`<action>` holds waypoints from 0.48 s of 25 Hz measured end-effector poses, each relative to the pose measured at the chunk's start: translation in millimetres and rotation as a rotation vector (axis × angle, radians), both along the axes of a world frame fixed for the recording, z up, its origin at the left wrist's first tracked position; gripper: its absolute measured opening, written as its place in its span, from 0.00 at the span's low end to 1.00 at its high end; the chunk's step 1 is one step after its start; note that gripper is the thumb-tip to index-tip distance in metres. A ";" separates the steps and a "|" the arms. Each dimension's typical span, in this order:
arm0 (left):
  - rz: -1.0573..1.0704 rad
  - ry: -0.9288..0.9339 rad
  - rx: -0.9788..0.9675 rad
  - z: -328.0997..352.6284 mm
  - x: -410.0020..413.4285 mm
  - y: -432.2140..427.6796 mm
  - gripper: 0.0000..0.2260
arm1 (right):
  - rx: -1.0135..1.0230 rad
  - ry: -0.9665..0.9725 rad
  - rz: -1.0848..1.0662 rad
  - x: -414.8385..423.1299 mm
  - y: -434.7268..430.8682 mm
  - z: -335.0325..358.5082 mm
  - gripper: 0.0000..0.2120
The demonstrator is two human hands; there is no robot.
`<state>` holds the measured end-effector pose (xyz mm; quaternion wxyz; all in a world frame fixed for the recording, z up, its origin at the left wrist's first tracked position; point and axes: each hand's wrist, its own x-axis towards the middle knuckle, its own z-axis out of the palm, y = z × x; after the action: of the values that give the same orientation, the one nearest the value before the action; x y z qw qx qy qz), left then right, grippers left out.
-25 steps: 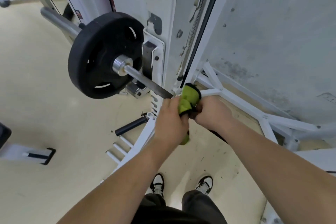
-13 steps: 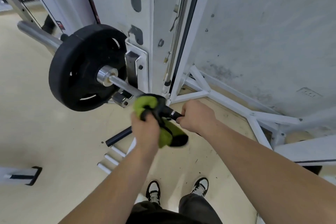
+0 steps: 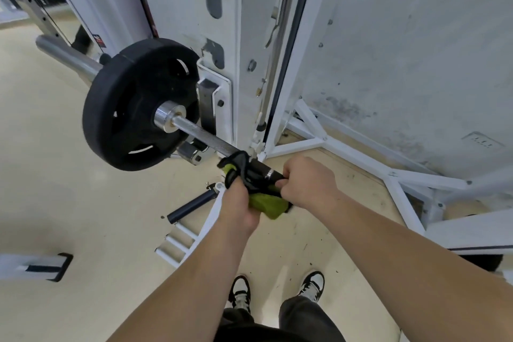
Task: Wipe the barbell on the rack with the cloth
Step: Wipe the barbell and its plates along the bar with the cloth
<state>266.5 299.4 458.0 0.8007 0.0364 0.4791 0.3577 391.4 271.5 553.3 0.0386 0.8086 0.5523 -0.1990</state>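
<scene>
Both clenched: left grip (image 3: 240, 208) wraps cloth (image 3: 267, 204) round barbell (image 3: 205, 134), right grip (image 3: 306, 180) grasps barbell just beside.

Centre: the barbell (image 3: 200, 133) is shown as bare metal, its shaft dull grey and finely roughened, its collar (image 3: 166, 119) bright and polished. The weight plate (image 3: 133, 108) is finished in matt black, rubber-like in look. Below centre, the cloth (image 3: 266, 204) is seen as soft textile, yellow-green with a black face. The rack (image 3: 249, 22) is white-painted metal, chipped to dark patches. At left the floor (image 3: 55, 175) is smooth with a faint sheen; at right the wall (image 3: 416, 50) is matt and stained.
</scene>
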 end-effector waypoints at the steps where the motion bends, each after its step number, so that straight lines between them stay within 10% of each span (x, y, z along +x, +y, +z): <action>1: -0.056 0.006 -0.010 -3.1 6.2 -12.5 0.16 | 0.008 -0.002 -0.002 0.0 -1.0 -1.2 0.04; 12: -0.102 0.227 0.049 -6.0 -7.7 -11.1 0.10 | 0.044 -0.006 0.025 -3.5 -3.8 -1.2 0.08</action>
<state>258.8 288.3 452.0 0.7572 0.1204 0.5556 0.3217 387.9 267.6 552.1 0.0248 0.8029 0.5666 -0.1838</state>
